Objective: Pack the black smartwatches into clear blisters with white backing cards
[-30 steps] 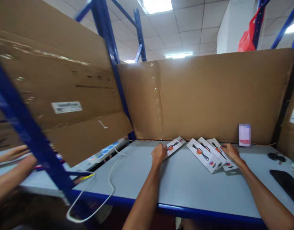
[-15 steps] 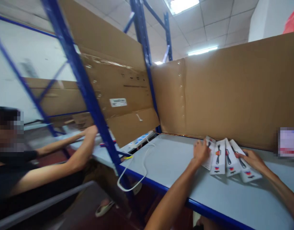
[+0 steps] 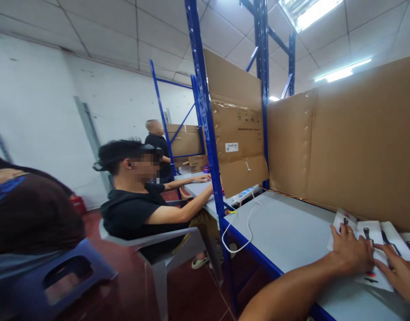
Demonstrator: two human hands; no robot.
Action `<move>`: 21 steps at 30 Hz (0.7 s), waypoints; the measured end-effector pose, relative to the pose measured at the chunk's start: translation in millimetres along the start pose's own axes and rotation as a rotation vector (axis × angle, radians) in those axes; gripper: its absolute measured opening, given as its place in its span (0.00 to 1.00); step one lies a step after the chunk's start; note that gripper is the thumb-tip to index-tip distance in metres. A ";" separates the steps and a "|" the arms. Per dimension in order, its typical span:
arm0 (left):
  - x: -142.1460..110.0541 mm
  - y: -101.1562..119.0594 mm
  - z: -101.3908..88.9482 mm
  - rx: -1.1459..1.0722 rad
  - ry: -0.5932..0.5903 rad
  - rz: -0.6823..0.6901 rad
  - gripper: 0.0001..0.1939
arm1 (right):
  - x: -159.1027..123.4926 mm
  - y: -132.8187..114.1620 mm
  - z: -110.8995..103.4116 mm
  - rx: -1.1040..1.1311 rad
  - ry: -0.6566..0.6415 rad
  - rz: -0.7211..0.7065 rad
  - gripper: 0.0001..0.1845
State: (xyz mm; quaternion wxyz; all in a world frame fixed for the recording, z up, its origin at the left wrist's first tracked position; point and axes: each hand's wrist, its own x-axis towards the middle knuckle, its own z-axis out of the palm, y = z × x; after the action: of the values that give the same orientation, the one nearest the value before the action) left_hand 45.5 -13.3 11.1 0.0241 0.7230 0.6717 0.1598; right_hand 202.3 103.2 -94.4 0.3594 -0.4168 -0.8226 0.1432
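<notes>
Several white packaging cards with black-handled tools on them lie side by side along the cardboard wall at the right; the exact kind of tool is unclear. My left hand (image 3: 352,249) rests over the leftmost card (image 3: 338,216) and the second card (image 3: 375,228), fingers bent but apart. Reaching in from the right edge, my right hand (image 3: 400,274) has its fingers stretched across the lower part of the second card, close to my left fingertips. Beyond it lies a third card (image 3: 400,243), partly covered. Another card is cut off by the frame edge.
The grey table (image 3: 285,223) has a blue front edge. A white cable (image 3: 250,227) loops off its left end near a power strip (image 3: 247,195). A blue rack post (image 3: 205,107) stands there. Left of it, a person (image 3: 134,209) sits on a grey chair (image 3: 161,263); others are behind.
The view has swung left, so the table and cards sit farther right. My left hand has moved from the leftmost card onto the second, and my right hand has come over beside it.
</notes>
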 end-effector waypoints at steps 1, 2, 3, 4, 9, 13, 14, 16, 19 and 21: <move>-1.3 1.1 -1.6 0.015 -0.001 -0.004 0.34 | -0.9 -11.6 -5.0 0.011 -0.027 0.132 0.17; -3.1 2.0 -3.8 0.031 0.001 0.002 0.33 | -1.9 -24.6 -11.9 0.060 -0.048 0.181 0.19; -5.2 2.8 -6.3 0.045 -0.010 0.005 0.32 | -3.5 -38.6 -20.2 0.134 -0.050 0.185 0.21; -7.3 3.3 -9.1 0.058 -0.028 -0.008 0.31 | -5.5 -52.9 -29.1 0.214 -0.044 0.186 0.22; -10.7 0.0 -17.0 0.148 -0.002 -0.036 0.29 | -14.6 -106.6 -74.2 0.578 -0.004 0.401 0.30; -5.7 -7.8 -11.1 0.220 0.010 -0.043 0.25 | -12.0 -114.1 -118.1 0.739 0.086 0.430 0.29; -5.1 -9.7 -9.0 0.243 0.018 -0.022 0.24 | -11.7 -112.0 -131.6 0.728 0.109 0.410 0.30; -5.6 -12.5 -5.5 0.269 0.034 -0.002 0.22 | -13.3 -103.9 -159.7 0.598 0.146 0.346 0.32; -7.9 -13.0 -4.0 0.259 0.060 0.010 0.21 | -19.6 -83.6 -196.6 0.284 0.201 0.265 0.29; -8.3 -11.3 -5.3 0.238 0.067 0.002 0.21 | -23.0 -66.7 -212.2 0.086 0.196 0.262 0.27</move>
State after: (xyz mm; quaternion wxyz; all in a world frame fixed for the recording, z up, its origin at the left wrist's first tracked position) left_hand 32.8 -21.3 11.7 -0.0845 0.7156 0.6857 0.1033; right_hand 323.3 30.7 79.0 0.4338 -0.5167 -0.7152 0.1826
